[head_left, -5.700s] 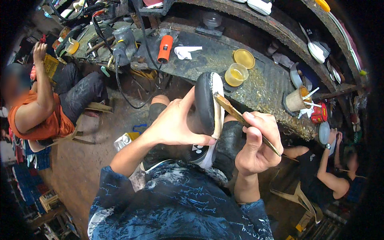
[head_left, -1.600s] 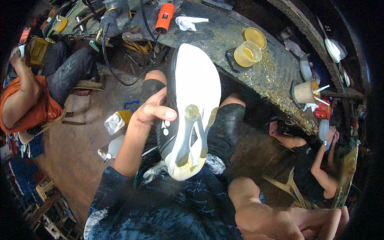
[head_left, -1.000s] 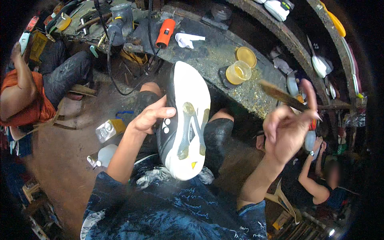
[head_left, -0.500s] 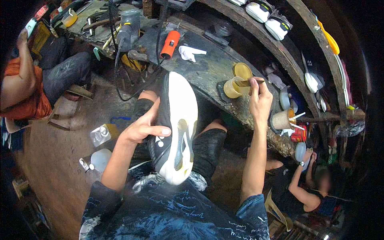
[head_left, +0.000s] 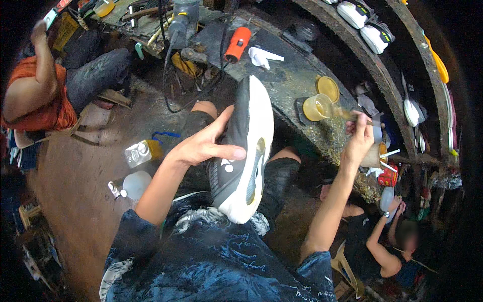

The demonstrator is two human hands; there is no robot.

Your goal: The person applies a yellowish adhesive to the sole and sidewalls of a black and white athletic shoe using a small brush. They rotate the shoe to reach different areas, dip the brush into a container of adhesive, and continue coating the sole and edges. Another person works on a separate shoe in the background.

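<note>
A black and white sports shoe (head_left: 259,110) is tipped above my lap, its white sole side turned toward the right. My left hand (head_left: 209,143) grips it by the dark upper, thumb across the side. My right hand (head_left: 359,136) pinches a brown brush (head_left: 346,114), smeared by motion, its end near the rim of a yellowish cup (head_left: 316,107). That cup stands on the workbench with some liquid inside. A round yellow lid (head_left: 328,88) rests just behind it.
An orange cylinder (head_left: 238,44) and a white cut piece (head_left: 264,58) lie on the workbench (head_left: 284,83). Black cables (head_left: 166,75) hang at left. Plastic bottles (head_left: 137,184) stand on the floor. One person (head_left: 43,95) sits at left, another (head_left: 385,246) at lower right. Shoes line the shelf (head_left: 375,39).
My right hand has drawn the brush out of the cup, toward the right and nearer me. The shoe stays in my left hand, its sole turned further aside. The whole view has shifted.
</note>
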